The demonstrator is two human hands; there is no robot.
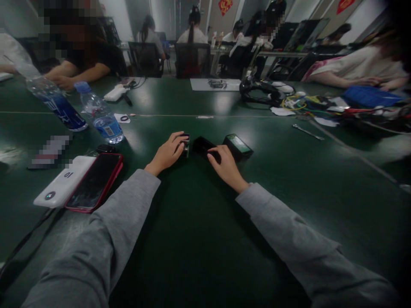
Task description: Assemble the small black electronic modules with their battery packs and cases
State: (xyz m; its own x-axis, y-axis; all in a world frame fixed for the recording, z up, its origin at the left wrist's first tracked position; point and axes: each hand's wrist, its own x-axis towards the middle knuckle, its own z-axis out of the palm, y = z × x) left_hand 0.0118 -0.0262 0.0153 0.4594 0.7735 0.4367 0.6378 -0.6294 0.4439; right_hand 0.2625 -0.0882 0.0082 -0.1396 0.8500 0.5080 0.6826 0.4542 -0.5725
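Note:
My left hand [167, 153] is closed around a small upright block [186, 147] with dark and greenish parts; its exact kind is hard to make out. Just right of it lies a black open box part [202, 144], tilted, with a dark hollow inside. The fingers of my right hand [226, 164] are closed on the near right edge of this black box part. Behind that hand rests a second black box [238, 146] with a green, glossy top. My fingers hide part of the block and of the black box part.
On the left lie a red-cased phone [94, 182], a white power bank [64, 182] and two plastic bottles [107, 127] [61, 107]. A wrench [308, 131] lies right of centre. Cables [302, 102] and a blue pouch [369, 96] lie far right. Several people sit around.

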